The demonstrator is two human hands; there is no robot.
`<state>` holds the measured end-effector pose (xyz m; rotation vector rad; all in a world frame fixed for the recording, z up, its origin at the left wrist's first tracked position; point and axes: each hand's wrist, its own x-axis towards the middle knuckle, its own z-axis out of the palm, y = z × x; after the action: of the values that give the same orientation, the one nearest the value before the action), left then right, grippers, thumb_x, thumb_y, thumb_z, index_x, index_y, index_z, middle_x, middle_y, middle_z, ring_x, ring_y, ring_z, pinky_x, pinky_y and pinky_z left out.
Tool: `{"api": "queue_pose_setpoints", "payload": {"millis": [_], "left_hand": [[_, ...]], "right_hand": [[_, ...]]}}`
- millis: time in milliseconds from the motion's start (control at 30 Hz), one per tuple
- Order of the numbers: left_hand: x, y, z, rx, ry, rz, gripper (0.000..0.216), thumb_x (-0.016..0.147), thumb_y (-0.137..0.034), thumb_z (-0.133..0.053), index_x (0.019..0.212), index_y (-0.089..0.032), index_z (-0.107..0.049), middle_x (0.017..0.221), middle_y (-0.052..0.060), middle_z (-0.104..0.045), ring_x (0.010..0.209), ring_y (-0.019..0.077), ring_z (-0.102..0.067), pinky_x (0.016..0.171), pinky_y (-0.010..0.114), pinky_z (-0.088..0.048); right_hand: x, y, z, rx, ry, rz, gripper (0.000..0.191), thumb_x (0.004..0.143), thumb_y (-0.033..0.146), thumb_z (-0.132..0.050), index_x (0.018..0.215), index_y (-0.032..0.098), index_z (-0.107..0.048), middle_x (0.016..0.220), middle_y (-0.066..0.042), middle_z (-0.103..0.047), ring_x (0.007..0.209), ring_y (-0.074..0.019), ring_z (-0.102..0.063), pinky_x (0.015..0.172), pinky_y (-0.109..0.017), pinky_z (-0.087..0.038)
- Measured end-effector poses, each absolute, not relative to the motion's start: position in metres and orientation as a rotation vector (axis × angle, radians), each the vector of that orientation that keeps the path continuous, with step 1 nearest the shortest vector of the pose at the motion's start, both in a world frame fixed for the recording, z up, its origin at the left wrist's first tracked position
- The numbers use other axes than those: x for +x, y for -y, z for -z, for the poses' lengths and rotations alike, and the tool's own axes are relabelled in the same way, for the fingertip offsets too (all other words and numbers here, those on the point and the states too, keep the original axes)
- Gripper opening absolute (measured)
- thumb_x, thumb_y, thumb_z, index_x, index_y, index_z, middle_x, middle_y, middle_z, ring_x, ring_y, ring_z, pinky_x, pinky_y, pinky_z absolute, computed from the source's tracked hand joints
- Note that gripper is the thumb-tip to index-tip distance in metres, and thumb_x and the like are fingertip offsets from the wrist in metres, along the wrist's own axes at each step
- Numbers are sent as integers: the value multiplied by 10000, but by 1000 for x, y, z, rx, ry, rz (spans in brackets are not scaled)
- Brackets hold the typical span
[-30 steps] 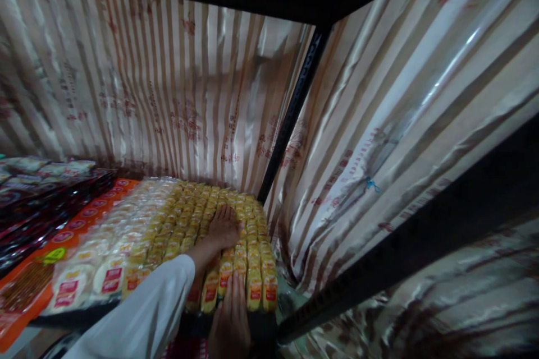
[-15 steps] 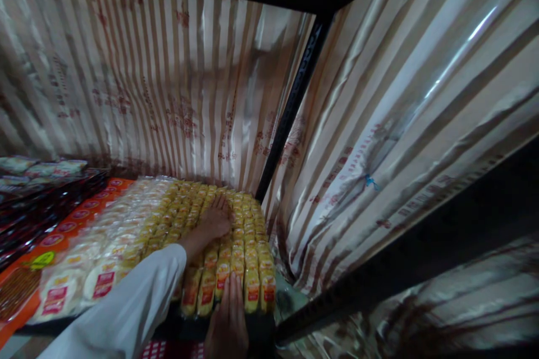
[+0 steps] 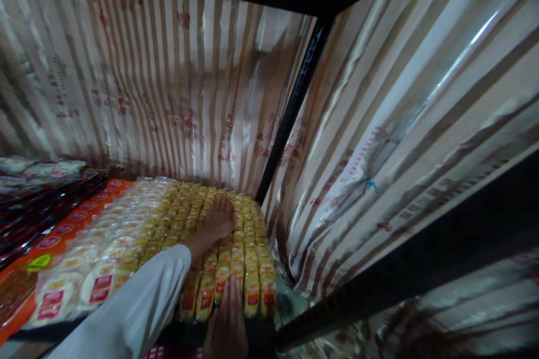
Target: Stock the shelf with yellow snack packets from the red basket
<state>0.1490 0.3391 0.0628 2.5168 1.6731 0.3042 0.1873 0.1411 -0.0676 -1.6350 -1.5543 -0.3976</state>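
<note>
Rows of small yellow packaged snacks [image 3: 252,261] with red labels fill the right end of a dark shelf. My left hand [image 3: 219,219], reaching in from the lower left in a white sleeve, lies flat on top of the rows towards the back, fingers outstretched. At the front edge, my right hand [image 3: 229,317] rests with straight fingers held together against the front packs. Neither hand is wrapped round a pack. Beside the yellow rows on the left are clear packs of round white snacks [image 3: 56,291] with red labels.
Further left lie an orange package [image 3: 78,219] and dark glossy packs [image 3: 42,219]. Striped plastic sheeting [image 3: 189,84] hangs behind and to the right. A black shelf post [image 3: 290,118] stands at the back corner. A black rail [image 3: 379,269] crosses the right side.
My left hand has shifted very slightly to the right over the yellow packs, still flat. My right hand stays at the front packs, and the view has tilted a little.
</note>
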Motion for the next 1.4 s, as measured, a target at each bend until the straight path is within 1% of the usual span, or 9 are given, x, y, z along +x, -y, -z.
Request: {"api": "queue_pose_setpoints", "payload": {"millis": [400, 567, 700, 900, 1033, 1100, 1200, 1300, 1400], "left_hand": [[150, -342, -65, 2611, -1581, -245, 515, 913, -339, -292, 1310, -33, -411, 1389, 178, -383, 1330, 260, -269, 1088, 417, -200], [152, -308, -76, 2532, -1624, -413, 499, 887, -284, -334, 1309, -32, -418, 1401, 165, -372, 1332, 262, -265, 1101, 404, -202], [152, -255, -74, 2547, -1406, -611, 531, 839, -266, -416, 1315, -30, -409, 1423, 157, -336, 1342, 264, -236, 1106, 404, -231], [116, -175, -32, 2655, -1277, -934, 498, 865, -208, -387, 1359, -153, -363, 1454, 91, -297, 1347, 238, -233, 1062, 437, -340], [83, -139, 13, 2799, -1149, -1026, 488, 870, -279, -441, 1344, -173, -388, 1408, 97, -387, 1315, 227, -311, 1016, 345, -411], [71, -127, 32, 2813, -1140, -1033, 470, 862, -226, -450, 1325, -157, -410, 1388, 113, -414, 1305, 221, -330, 999, 320, -427], [60, -117, 48, 2800, -1153, -1131, 403, 841, -118, -422, 1238, -146, -486, 1363, 126, -443, 1303, 210, -336, 971, 300, -450], [53, -113, 51, 2744, -1195, -1234, 347, 842, -91, -375, 1141, -146, -542, 1315, 126, -494, 1289, 196, -363, 951, 289, -466], [48, -110, 42, 2737, -1227, -1273, 372, 848, -81, -328, 1146, -142, -543, 1264, 117, -542, 1256, 176, -411, 944, 267, -470]], "right_hand": [[188, -140, 73, -1652, 1583, 406, 526, 913, 216, -240, 1431, 136, -190, 1333, -150, -465, 1249, -280, -411, 932, -477, -421], [192, -138, 61, -1618, 1654, 430, 542, 901, 219, -268, 1430, 132, -190, 1345, -157, -448, 1242, -289, -418, 904, -481, -441], [196, -138, 63, -1571, 1664, 559, 566, 893, 219, -312, 1434, 136, -171, 1300, -168, -494, 1208, -297, -455, 847, -470, -473], [203, -138, 70, -1549, 1831, 615, 540, 866, 238, -407, 1396, 210, -308, 1322, -128, -484, 1206, -312, -454, 870, -481, -464], [204, -137, 63, -1581, 1808, 550, 565, 885, 214, -318, 1433, 167, -190, 1368, -140, -425, 1257, -298, -391, 916, -485, -435], [203, -136, 59, -1609, 1784, 488, 560, 897, 214, -286, 1438, 151, -156, 1383, -140, -404, 1284, -284, -350, 937, -473, -422], [203, -136, 52, -1640, 1736, 400, 528, 905, 277, -308, 1412, 148, -238, 1358, -136, -432, 1272, -279, -358, 937, -456, -420], [204, -132, 45, -1644, 1700, 319, 480, 902, 302, -327, 1353, 138, -347, 1308, -140, -477, 1241, -270, -390, 940, -443, -416], [202, -125, 40, -1619, 1723, 276, 458, 894, 282, -344, 1327, 136, -382, 1295, -138, -485, 1234, -259, -395, 952, -433, -406]]}}
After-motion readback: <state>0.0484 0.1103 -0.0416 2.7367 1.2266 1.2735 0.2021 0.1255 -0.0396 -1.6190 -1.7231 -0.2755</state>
